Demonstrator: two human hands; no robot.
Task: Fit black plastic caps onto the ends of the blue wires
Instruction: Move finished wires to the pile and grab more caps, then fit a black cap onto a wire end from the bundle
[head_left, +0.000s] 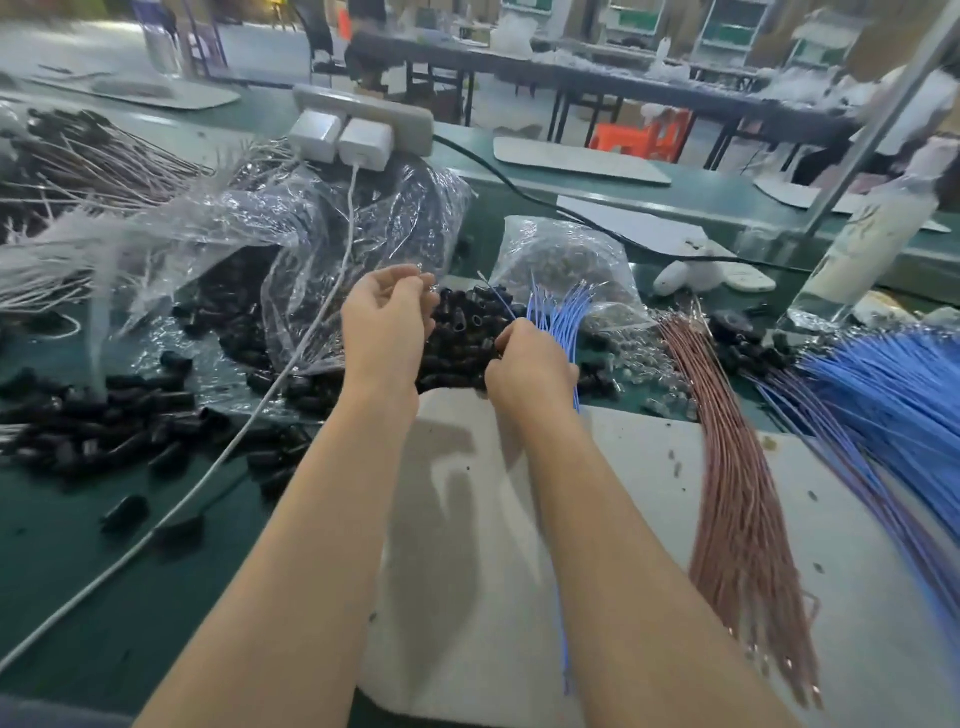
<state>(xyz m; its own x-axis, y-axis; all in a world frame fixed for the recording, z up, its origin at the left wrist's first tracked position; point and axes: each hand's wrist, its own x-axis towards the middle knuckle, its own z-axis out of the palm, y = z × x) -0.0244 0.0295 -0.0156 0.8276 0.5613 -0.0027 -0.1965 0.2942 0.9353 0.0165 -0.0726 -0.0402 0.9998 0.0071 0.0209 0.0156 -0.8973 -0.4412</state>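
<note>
Right grip (530, 364) clenches a bundle of blue wires (558, 314) at frame centre, their ends fanning upward. Left grip (384, 322) hovers just left of it, fingers curled; whether it pinches anything cannot be told. Black caps (467, 319) lie heaped on the table (104, 571) between and behind both grips. A blue heap (893, 395) spreads at the right edge.

1. At the far edge of the mat (467, 623), the right hand (530, 364) hides the middle of the blue wires (558, 317) it grips.
2. Beyond the mat, whether the curled fingertips of the left hand (387, 322) hold anything cannot be told.
</note>
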